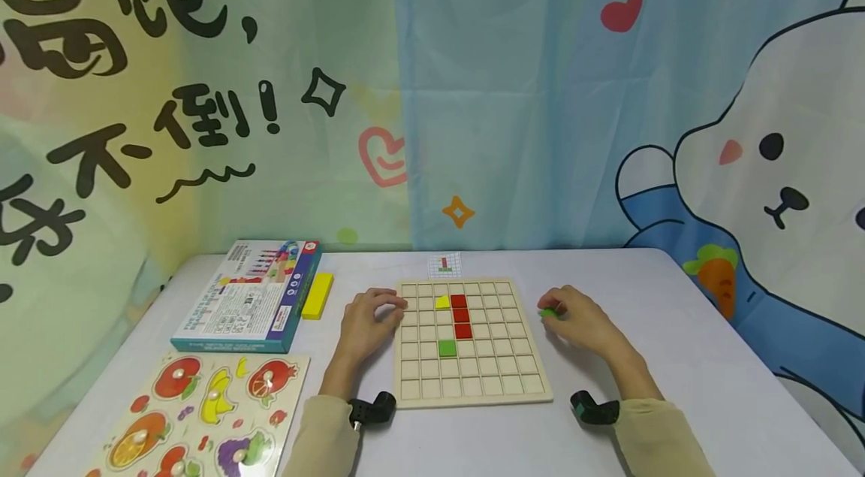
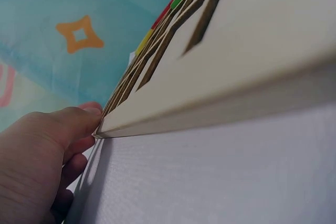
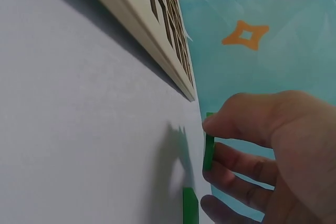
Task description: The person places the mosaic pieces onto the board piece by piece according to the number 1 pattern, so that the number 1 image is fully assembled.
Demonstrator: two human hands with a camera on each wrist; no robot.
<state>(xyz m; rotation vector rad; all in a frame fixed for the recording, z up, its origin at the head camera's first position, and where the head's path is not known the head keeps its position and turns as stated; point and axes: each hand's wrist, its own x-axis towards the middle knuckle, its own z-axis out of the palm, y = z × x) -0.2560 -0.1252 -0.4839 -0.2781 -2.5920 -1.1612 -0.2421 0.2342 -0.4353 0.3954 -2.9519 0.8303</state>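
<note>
A wooden grid board (image 1: 473,379) lies flat on the white table (image 1: 676,357). In its cells sit three red squares (image 1: 461,315) in a column, a yellow triangle (image 1: 442,302) and a green square (image 1: 447,348). My left hand (image 1: 370,321) rests against the board's left edge, thumb on the rim (image 2: 79,116). My right hand (image 1: 574,315), just right of the board, pinches a thin green piece (image 3: 209,150) upright above the table. Another green piece (image 3: 190,205) lies flat on the table under that hand.
A small pattern card (image 1: 444,264) lies behind the board. A game box (image 1: 250,295) and a yellow bar (image 1: 317,294) sit at the left. A fruit peg puzzle (image 1: 203,417) lies at the front left. A printed curtain hangs behind the table.
</note>
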